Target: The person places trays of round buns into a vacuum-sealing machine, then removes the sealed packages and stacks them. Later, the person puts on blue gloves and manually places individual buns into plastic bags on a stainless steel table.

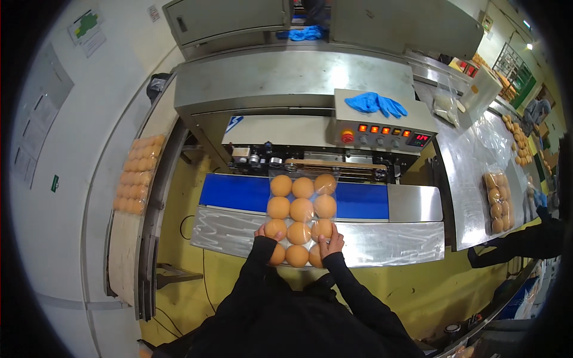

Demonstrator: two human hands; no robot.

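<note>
A clear plastic bag of round golden-brown buns [301,210], set in rows of three, lies across the blue conveyor belt [364,198] and the metal shelf [388,241] in front of it. My left hand [270,232] is closed on the bag's left side, near its lower end. On the opposite side my right hand [332,243] grips the bag, thumb on top. The bag's far end reaches the edge of the sealing machine [280,134], by its narrow belt and rollers.
A control box [385,128] with lit buttons sits on the machine, a blue glove [376,104] on top. More bagged buns lie on a side conveyor [122,256] at left. At right, a steel table [462,197] bears another bun bag [498,203]; a person's dark sleeve [513,247] reaches in there.
</note>
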